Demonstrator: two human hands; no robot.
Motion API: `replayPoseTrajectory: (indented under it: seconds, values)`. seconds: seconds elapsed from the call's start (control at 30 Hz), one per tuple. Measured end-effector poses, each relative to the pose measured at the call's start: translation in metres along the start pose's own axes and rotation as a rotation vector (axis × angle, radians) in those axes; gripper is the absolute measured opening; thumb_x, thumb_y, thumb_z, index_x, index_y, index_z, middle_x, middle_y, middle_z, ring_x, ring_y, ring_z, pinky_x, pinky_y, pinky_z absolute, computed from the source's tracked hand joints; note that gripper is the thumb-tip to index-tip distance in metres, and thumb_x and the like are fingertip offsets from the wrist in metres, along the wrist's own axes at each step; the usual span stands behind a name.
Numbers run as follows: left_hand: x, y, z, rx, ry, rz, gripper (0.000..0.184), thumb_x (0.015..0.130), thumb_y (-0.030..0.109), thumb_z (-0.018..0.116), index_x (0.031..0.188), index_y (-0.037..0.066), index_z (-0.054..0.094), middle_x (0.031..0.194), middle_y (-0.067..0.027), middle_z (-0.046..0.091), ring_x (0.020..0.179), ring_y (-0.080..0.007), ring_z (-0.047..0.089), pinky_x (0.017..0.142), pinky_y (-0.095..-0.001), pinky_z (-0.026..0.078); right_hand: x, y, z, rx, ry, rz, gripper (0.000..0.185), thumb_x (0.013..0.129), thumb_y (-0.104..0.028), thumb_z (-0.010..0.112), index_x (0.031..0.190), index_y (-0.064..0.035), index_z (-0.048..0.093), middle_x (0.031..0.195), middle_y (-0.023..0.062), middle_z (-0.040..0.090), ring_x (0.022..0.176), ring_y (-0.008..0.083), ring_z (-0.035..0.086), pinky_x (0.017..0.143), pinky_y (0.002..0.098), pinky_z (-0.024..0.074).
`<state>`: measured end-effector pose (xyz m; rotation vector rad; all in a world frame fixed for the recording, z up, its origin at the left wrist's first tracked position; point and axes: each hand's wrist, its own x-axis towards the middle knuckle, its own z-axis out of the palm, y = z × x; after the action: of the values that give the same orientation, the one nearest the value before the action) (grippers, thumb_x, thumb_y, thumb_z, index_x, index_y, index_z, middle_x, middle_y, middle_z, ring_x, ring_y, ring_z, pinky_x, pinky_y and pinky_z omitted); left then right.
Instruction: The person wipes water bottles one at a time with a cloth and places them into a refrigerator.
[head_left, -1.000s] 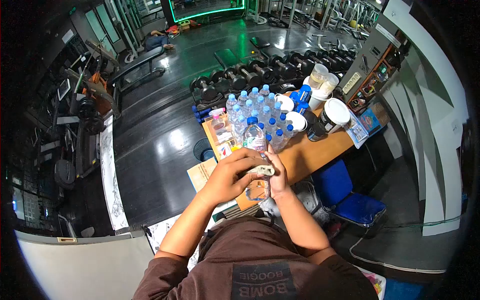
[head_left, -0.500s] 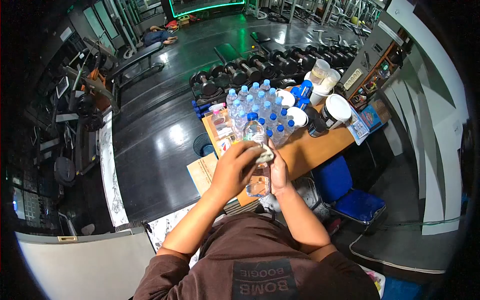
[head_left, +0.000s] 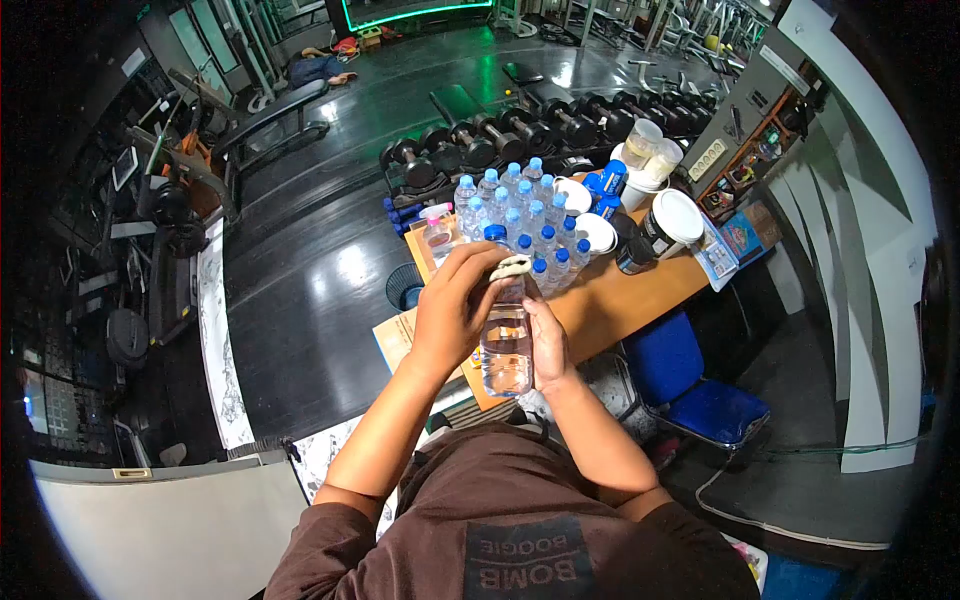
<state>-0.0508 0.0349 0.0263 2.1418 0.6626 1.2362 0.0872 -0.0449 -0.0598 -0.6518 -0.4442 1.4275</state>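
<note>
Between my hands, a clear plastic water bottle (head_left: 507,355) with a blue cap stands roughly upright above the near edge of the table. My right hand (head_left: 548,340) grips it from the right side, thumb along its wall. My left hand (head_left: 452,305) is curled around a folded pale cloth (head_left: 512,267), pressing it on the bottle's upper part. The fingers and cloth hide much of the bottle's shoulder. Just beyond, several similar blue-capped bottles (head_left: 525,215) stand close together on the wooden table (head_left: 625,298).
White tubs (head_left: 675,217) and dark jars (head_left: 634,255) sit at the table's right. A blue chair (head_left: 690,380) stands right of me. A wire basket (head_left: 404,288) is on the floor at left. Behind the table runs a dumbbell rack (head_left: 500,145). Farther back, a person (head_left: 318,70) lies on the floor.
My left hand and the cloth have moved up and slightly left on the bottle, uncovering more of its lower part. The bottle has shifted a little left; my right hand has moved slightly down.
</note>
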Motion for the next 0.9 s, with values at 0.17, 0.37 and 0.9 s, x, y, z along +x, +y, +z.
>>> replayPoseTrajectory:
  seconds: [0.17, 0.37, 0.9]
  values:
    - [-0.026, 0.007, 0.010, 0.048, -0.089, 0.018, 0.036, 0.085, 0.004, 0.080, 0.120, 0.008, 0.073, 0.118, -0.0131, 0.070, 0.100, -0.0351, 0.073, 0.084, -0.0409, 0.060, 0.002, -0.006, 0.007, -0.002, 0.089, -0.055, 0.049, 0.109, -0.031, 0.041, 0.152, -0.0110, 0.050, 0.129, 0.0065, 0.068, 0.112, 0.0184, 0.070, 0.096, 0.0350, 0.0582]
    - [-0.061, 0.027, -0.001, -0.040, -0.270, -0.070, 0.039, 0.080, 0.002, 0.084, 0.118, 0.006, 0.076, 0.114, -0.0138, 0.071, 0.103, -0.0314, 0.073, 0.086, -0.0388, 0.058, 0.006, -0.014, -0.001, -0.039, 0.041, -0.101, 0.063, 0.105, -0.024, 0.044, 0.165, -0.0109, 0.029, 0.147, 0.0114, 0.057, 0.129, 0.0226, 0.061, 0.110, 0.0399, 0.0509]
    - [-0.043, 0.009, 0.006, -0.069, -0.217, -0.026, 0.044, 0.080, -0.002, 0.079, 0.123, 0.006, 0.074, 0.120, -0.0137, 0.069, 0.111, -0.0323, 0.070, 0.094, -0.0399, 0.056, 0.006, -0.011, -0.002, -0.032, 0.054, -0.133, 0.052, 0.109, -0.025, 0.040, 0.159, -0.0114, 0.038, 0.136, 0.0097, 0.062, 0.119, 0.0214, 0.066, 0.101, 0.0402, 0.0568]
